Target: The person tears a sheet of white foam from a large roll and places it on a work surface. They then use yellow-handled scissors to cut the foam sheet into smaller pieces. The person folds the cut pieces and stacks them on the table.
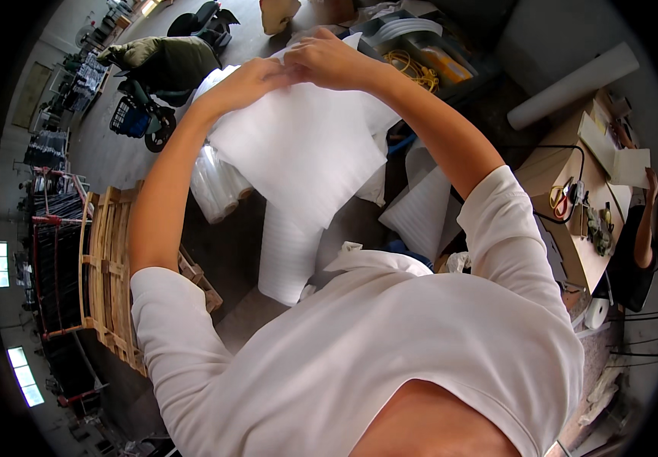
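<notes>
A large sheet of white packing foam [298, 145] hangs in front of me, its lower part reaching down toward my shirt. My left hand [251, 84] and my right hand [330, 59] meet at its upper edge, fingers bent and closed on the foam. The fingertips are close together and slightly blurred, so whether they pinch anything besides the foam is hidden. More white sheeting shows behind and beside the hands. Rolls of clear wrap [218, 186] stand just left of the hanging foam.
A scooter [163, 72] with a basket is parked at far left. Wooden pallets [108, 266] stand at left. Bins with a yellow cord [412, 70] are beyond my right arm. At right, a person [645, 236] sits by a table [565, 179] bearing tools and a white roll [572, 85].
</notes>
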{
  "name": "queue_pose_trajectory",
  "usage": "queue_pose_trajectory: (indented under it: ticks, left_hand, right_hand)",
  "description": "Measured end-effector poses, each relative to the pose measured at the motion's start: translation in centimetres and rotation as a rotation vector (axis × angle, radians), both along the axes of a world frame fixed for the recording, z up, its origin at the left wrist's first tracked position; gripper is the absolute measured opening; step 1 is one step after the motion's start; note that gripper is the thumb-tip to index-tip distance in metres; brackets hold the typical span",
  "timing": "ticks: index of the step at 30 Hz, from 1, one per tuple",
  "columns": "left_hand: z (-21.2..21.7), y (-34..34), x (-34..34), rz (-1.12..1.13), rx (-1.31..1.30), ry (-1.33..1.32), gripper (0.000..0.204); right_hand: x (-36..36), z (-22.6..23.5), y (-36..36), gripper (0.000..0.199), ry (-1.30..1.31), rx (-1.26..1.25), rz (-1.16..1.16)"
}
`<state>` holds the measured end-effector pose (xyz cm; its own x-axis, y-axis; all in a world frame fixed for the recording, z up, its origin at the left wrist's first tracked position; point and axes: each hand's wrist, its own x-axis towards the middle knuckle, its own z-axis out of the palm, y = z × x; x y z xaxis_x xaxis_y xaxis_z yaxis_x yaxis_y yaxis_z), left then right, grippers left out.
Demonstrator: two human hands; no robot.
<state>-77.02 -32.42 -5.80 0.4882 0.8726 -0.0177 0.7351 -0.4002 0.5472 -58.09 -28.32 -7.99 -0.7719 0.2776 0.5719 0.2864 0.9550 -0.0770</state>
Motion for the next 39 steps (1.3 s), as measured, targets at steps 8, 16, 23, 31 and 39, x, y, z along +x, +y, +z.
queue_pose_trajectory:
  ticks: [8,16,23,31,39]
  left_hand:
    - [-0.7,-0.3,1.2,0.141,-0.362,-0.493,0.02]
    - [-2.2,-1.5,-19.4,0.675,-0.009,-0.217,0.03]
    - [1.1,-7.0,-22.6,0.795,-0.034,-0.087,0.029]
    - [0.1,-0.9,-3.9,0.254,0.004,0.136,0.025]
    - [-1.2,1.6,5.1,-0.077,-0.01,0.163,0.019]
  right_hand:
    - [1.8,-0.9,-1.4,0.009,0.356,0.149,0.084]
    - [16.3,-4.8,-6.4,0.007,-0.001,-0.197,0.075]
    - [33.9,-10.9,-4.6,0.006,-0.498,-0.441,-0.459]
    - [15.1,0.8,-3.1,0.01,0.021,0.12,0.09]
    - [4.6,0.2,-5.0,0.017,0.237,0.406,0.439]
